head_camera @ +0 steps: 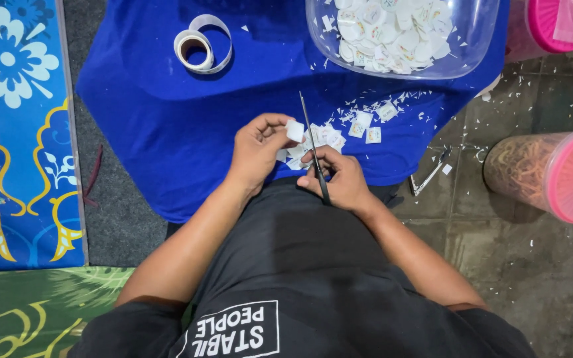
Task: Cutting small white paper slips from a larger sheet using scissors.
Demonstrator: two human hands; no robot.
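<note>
The right hand (pixel 339 178) grips scissors (pixel 314 147), apparently closed, long axis pointing away over the blue cloth (pixel 167 119). The left hand (pixel 258 149) pinches a small white paper square (pixel 294 130) beside the blades.

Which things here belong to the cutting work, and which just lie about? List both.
In use:
left hand pinching small white paper square
right hand gripping thin black scissors
clear plastic bowl of cut pieces
white tape roll

Lying about:
pink-lidded plastic jar
metal tongs
</note>
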